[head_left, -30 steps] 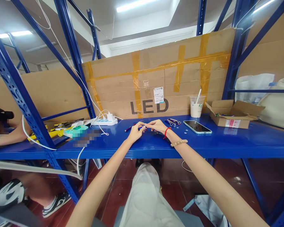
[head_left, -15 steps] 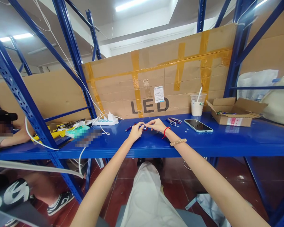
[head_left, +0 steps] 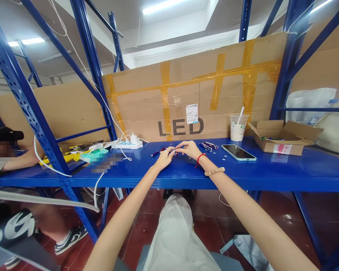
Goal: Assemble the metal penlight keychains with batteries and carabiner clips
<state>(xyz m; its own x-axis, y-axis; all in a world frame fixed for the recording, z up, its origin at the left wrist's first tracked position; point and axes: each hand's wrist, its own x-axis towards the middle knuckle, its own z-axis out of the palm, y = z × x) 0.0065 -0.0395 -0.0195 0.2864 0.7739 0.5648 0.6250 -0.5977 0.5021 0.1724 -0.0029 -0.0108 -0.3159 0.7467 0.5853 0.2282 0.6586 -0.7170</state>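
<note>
My left hand (head_left: 165,158) is above the blue tabletop (head_left: 147,169), its thumb and fingers pinched together. Facing it from the right, my right hand (head_left: 188,149) is also closed in a pinch, and the fingertips of both hands meet. Whatever small piece they hold is too tiny and covered to name. A slim dark-blue item (head_left: 156,153) lies just left of my left hand. To the right of my right hand is a small group of dark-blue and red metal-ended pieces (head_left: 209,146), whose kind I cannot make out.
A phone (head_left: 238,152), a drink cup with a straw (head_left: 238,128) and an open cardboard box (head_left: 282,146) stand on the right. A white power strip (head_left: 128,143) with cables is at the back left. Blue shelf posts (head_left: 31,98) frame the left, where another person (head_left: 5,165) sits.
The whole view has shifted slightly. Both hands stay fingertip to fingertip, with only small finger movements.
</note>
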